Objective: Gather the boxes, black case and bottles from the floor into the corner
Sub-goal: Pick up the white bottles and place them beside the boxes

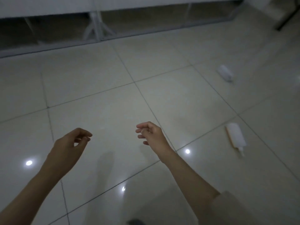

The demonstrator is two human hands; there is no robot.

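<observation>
Two white bottles lie on their sides on the pale tiled floor. The nearer bottle lies at the right with its narrow neck toward me and an orange-brown strip along its left side. A smaller white bottle lies farther back on the right. My left hand and my right hand hover over the floor in the middle, fingers loosely curled and apart, holding nothing. The nearer bottle is well to the right of my right hand. No boxes or black case are in view.
A long white bench or shelf unit with grey metal framing runs along the back. A dark leg stands at the top right. Glossy floor tiles reflect ceiling lights. A dark object shows at the bottom edge.
</observation>
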